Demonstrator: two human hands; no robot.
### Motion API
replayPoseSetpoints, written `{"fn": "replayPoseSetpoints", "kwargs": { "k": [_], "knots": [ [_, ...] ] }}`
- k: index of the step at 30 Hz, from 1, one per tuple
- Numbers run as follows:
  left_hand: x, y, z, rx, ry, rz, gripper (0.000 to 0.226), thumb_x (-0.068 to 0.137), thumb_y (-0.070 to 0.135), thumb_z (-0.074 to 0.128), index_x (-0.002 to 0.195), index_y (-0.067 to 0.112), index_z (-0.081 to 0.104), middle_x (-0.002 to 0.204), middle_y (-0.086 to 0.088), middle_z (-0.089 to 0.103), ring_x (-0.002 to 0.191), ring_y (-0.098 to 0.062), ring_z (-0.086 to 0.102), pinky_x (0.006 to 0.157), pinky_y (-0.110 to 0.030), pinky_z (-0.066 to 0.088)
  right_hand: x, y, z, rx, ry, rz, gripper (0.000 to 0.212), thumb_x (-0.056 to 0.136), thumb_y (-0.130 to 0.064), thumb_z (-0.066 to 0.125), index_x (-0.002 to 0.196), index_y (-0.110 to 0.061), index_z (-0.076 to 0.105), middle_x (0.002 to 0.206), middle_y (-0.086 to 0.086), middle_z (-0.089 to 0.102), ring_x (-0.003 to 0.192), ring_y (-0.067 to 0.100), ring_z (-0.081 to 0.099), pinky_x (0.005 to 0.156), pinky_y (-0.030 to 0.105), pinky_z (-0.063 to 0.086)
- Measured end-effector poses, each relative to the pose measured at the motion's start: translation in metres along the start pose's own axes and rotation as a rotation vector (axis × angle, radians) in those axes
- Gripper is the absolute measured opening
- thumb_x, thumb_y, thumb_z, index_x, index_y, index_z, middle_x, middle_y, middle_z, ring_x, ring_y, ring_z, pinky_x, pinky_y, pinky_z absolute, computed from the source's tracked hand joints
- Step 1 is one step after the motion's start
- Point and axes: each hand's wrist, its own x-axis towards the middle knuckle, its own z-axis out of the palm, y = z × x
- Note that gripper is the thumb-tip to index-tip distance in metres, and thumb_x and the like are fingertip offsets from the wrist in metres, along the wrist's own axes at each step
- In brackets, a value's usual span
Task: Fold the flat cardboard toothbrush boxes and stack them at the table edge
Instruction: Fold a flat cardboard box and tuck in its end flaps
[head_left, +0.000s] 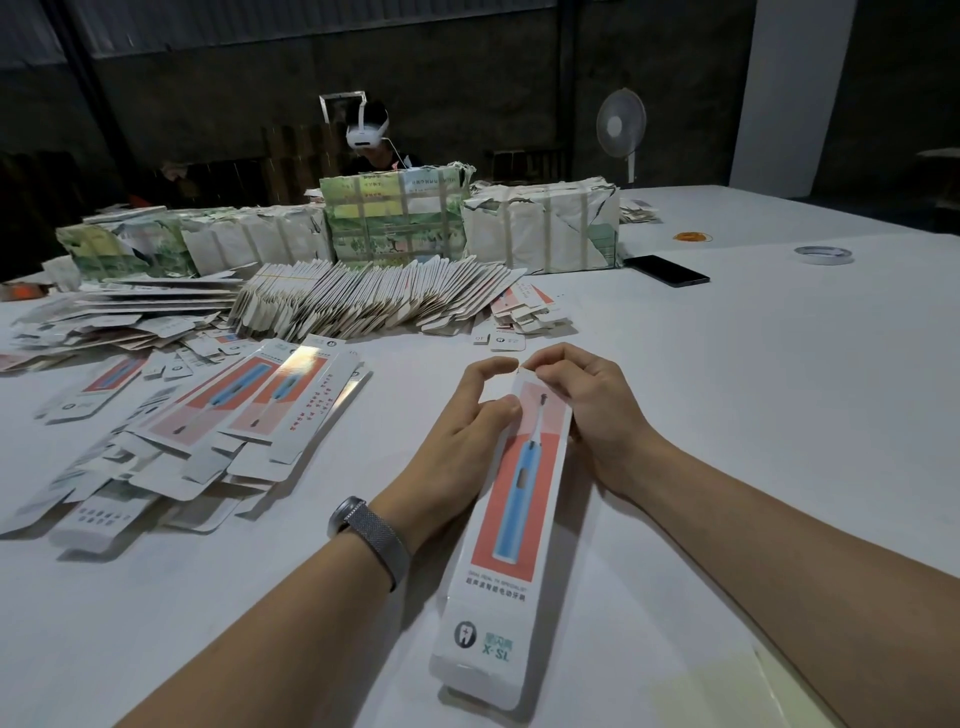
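Note:
A long white toothbrush box (511, 525), printed with a blue brush on a red panel, lies lengthwise on the white table (753, 415) in front of me. My left hand (470, 431) grips its left side near the far end, thumb against the edge. My right hand (587, 410) holds the right side and pinches the small flap at the far end. To the left lies a loose heap of flat boxes (208, 431). Behind it, a long leaning row of flat boxes (374, 299) stands on edge.
Wrapped paper bundles (395, 218) line the far side of the table. A black phone (667, 270), a tape roll (823, 254) and orange rubber bands (692, 237) lie at the right rear. A person with a white headset (367, 130) sits behind the bundles. A fan (621, 127) stands beyond.

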Motion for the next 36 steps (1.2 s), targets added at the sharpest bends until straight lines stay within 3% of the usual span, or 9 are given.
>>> {"fn": "replayPoseSetpoints", "kwargs": {
  "k": [10,15,18,22,26,32,36],
  "knots": [
    [0.0020,-0.0008,-0.0005,0.006,0.021,-0.004,0.018,0.109,0.026,0.038,0.116,0.043,0.044,0.079,0.007,0.075,0.067,-0.013,0.073,0.061,-0.018,0.055,-0.0021,-0.0013,-0.0006,-0.020,-0.045,-0.025,0.040,0.097,-0.006,0.049,0.067,-0.025,0.068,0.066,-0.001,0.064,0.056,0.011,0.060,0.051,0.024,0.049],
    [0.0024,-0.0009,-0.0003,-0.034,0.074,-0.007,0.023,0.109,0.026,0.037,0.116,0.048,0.043,0.079,0.008,0.075,0.067,-0.012,0.073,0.060,-0.019,0.055,-0.0004,0.0022,-0.0009,0.021,-0.026,-0.001,0.025,0.102,-0.020,0.046,0.087,-0.024,0.066,0.073,-0.003,0.066,0.065,0.012,0.066,0.050,0.022,0.049],
    [0.0035,-0.0009,-0.0004,-0.059,0.140,0.019,0.028,0.108,0.021,0.036,0.118,0.045,0.045,0.076,0.010,0.075,0.064,-0.006,0.070,0.056,-0.016,0.053,0.0020,0.0050,-0.0013,0.042,-0.042,0.024,0.006,0.091,-0.023,0.056,0.096,-0.025,0.059,0.080,0.002,0.067,0.074,0.017,0.064,0.063,0.032,0.049],
    [0.0041,-0.0014,-0.0002,-0.085,0.167,0.020,0.023,0.108,0.022,0.037,0.114,0.042,0.047,0.075,0.005,0.075,0.063,-0.009,0.071,0.055,-0.018,0.053,0.0022,0.0064,-0.0005,0.003,-0.075,-0.003,0.024,0.075,-0.028,0.060,0.099,-0.028,0.054,0.082,-0.001,0.061,0.071,0.015,0.060,0.061,0.032,0.047],
    [0.0037,-0.0008,-0.0003,-0.089,0.183,0.020,0.020,0.109,0.024,0.037,0.113,0.043,0.046,0.076,0.005,0.075,0.063,-0.010,0.072,0.056,-0.018,0.054,0.0011,0.0055,-0.0007,-0.032,-0.095,-0.008,0.021,0.079,-0.032,0.060,0.098,-0.027,0.053,0.079,0.002,0.062,0.068,0.014,0.061,0.061,0.030,0.048],
    [0.0048,-0.0018,-0.0010,-0.085,0.192,0.003,0.018,0.109,0.026,0.038,0.114,0.042,0.045,0.074,0.007,0.074,0.064,-0.011,0.072,0.056,-0.019,0.055,-0.0002,0.0054,-0.0011,-0.076,-0.080,-0.016,0.005,0.100,-0.021,0.056,0.095,-0.023,0.054,0.076,0.005,0.068,0.071,0.021,0.066,0.073,0.043,0.051],
    [0.0047,-0.0025,-0.0002,-0.101,0.205,0.002,0.019,0.108,0.027,0.039,0.114,0.043,0.046,0.077,0.000,0.073,0.064,-0.013,0.072,0.057,-0.021,0.056,-0.0001,0.0044,-0.0020,-0.045,-0.052,0.013,0.010,0.098,-0.019,0.059,0.089,-0.019,0.054,0.086,0.021,0.070,0.073,0.026,0.065,0.073,0.045,0.048]
  ]
}}
